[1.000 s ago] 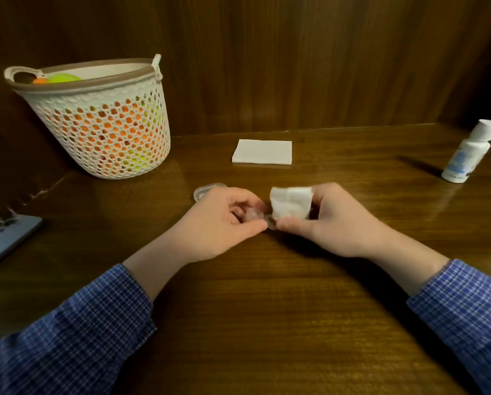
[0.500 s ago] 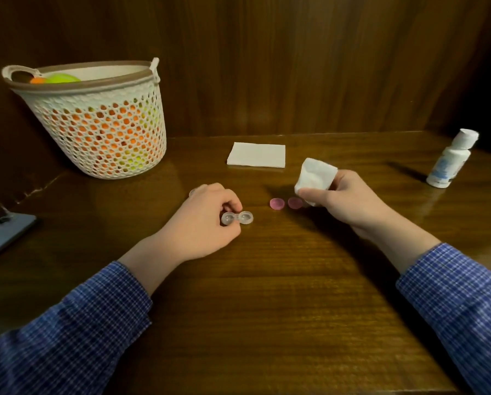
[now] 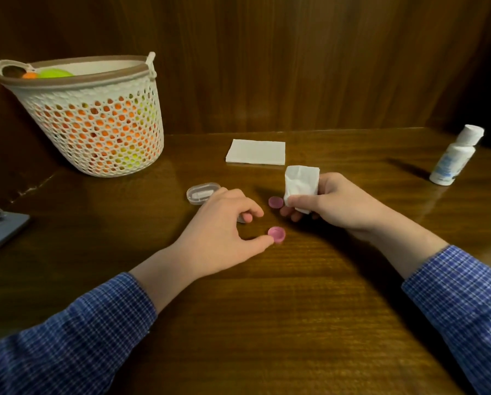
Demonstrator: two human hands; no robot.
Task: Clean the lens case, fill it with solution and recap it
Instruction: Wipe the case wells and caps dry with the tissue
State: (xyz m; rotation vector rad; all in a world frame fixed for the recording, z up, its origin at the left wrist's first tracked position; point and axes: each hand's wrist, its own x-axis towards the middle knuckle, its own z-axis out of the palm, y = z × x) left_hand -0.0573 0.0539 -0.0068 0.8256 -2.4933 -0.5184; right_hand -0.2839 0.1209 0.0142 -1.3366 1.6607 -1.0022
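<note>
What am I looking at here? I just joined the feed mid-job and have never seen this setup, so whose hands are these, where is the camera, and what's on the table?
No machine here: a person works with bare hands, and the single camera sits on their head, looking forward and down. The right hand holds a folded white tissue. The left hand touches a pink cap with its thumb; its fingers curl over something small and pale, mostly hidden, so I cannot name it. A second pink cap lies beside the tissue. Also on the wooden table: a small clear box, a flat stack of white tissues, a capped white solution bottle at far right, and a white mesh basket at back left.
</note>
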